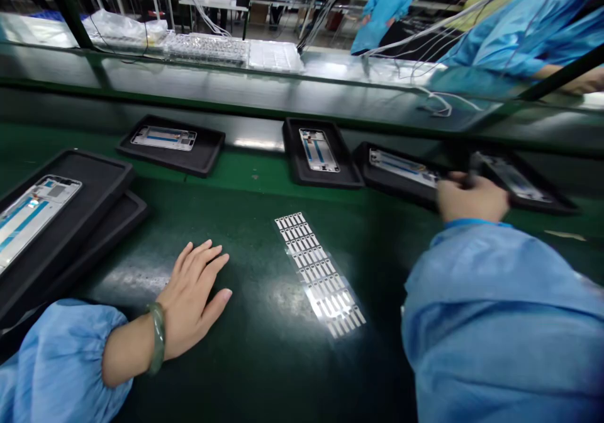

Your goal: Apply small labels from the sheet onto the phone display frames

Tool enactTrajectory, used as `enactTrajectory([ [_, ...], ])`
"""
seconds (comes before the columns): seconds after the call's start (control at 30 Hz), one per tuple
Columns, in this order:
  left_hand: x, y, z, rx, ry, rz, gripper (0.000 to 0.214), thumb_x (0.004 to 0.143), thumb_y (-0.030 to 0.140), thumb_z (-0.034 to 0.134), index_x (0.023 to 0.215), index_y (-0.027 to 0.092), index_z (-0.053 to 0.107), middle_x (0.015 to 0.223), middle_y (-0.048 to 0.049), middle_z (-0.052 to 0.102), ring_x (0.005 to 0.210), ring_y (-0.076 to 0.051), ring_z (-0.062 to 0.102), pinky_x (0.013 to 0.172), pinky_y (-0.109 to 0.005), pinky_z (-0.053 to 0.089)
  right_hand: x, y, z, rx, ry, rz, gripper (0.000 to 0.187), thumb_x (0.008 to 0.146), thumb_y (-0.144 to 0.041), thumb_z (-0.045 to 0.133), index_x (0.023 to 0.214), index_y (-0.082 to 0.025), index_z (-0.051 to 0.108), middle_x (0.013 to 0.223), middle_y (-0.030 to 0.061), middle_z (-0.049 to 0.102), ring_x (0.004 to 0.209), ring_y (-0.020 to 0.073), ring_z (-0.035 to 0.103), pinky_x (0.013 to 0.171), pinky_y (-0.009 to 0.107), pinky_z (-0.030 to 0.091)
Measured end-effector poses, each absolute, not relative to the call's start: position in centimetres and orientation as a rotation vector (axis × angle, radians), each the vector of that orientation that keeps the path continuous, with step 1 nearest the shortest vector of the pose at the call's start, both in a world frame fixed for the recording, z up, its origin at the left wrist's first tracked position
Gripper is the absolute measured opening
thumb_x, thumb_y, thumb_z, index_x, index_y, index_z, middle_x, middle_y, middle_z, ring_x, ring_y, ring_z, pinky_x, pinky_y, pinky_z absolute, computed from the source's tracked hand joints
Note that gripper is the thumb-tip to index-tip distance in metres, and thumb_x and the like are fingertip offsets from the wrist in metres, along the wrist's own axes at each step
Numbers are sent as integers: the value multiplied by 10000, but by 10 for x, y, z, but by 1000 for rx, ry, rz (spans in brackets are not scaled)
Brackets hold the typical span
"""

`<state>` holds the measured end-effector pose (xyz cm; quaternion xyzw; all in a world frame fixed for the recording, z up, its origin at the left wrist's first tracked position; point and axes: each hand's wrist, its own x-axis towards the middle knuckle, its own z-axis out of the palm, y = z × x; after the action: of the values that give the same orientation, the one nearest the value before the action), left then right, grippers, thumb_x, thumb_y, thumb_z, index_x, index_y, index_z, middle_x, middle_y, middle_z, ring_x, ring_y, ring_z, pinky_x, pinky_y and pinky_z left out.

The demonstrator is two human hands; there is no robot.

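My left hand (pixel 193 300) rests palm down on the green work surface, its fingers stretched out and nothing in it. To its right lies a clear sheet of small pale strips (pixel 321 275), touched by neither hand. My right hand (pixel 472 197) reaches to the far right, its fingers curled closed between a black tray with a phone frame (pixel 403 168) and another black tray with a phone frame (pixel 516 177). A small greyish thing shows at those fingers, too blurred to name. Whether the hand grips a tray edge I cannot tell.
Stacked black trays (pixel 101 177) stand at the left, the top one bearing a phone frame (pixel 40 215). Two more black trays (pixel 207 152) (pixel 292 158) with phone frames lie at the back. Beyond runs a raised metal ledge (pixel 198 95). Co-workers in blue stand across.
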<state>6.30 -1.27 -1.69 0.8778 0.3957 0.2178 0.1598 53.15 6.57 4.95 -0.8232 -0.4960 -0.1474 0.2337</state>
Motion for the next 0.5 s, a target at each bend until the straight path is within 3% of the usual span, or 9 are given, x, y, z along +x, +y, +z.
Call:
enactTrajectory([
  [0.17,63,-12,-15,2549,1112,591,388,976,304,443,1348,197,463,1359,-112,537,1368,-284,420,1171,-589,269,488,90,14,-2286,-1959,-72,353,927,-379,557,1230,-200,577,1258,87,589,1073,200,607,894,416,527],
  [0.27,61,-11,-15,2568,1099,561,380,974,300,456,1335,183,481,1363,-114,538,1370,-282,418,1171,-592,268,463,101,11,-2318,-2137,-69,391,910,-385,584,1238,-173,564,1236,89,596,1049,201,614,878,430,535],
  [0.37,61,-11,-16,2552,1099,569,374,973,300,458,1330,193,491,1356,-110,546,1365,-282,427,1168,-596,271,441,102,24,-2296,-2274,-136,307,935,-296,526,1210,-181,601,1188,101,623,982,206,641,796,374,534],
  [0.5,60,-12,-17,2467,1109,640,422,991,308,423,1402,209,409,1398,-119,503,1382,-278,406,1175,-600,251,400,78,48,-2126,-2466,-230,356,915,-186,433,1209,-211,633,1132,109,652,916,218,659,640,300,450],
])
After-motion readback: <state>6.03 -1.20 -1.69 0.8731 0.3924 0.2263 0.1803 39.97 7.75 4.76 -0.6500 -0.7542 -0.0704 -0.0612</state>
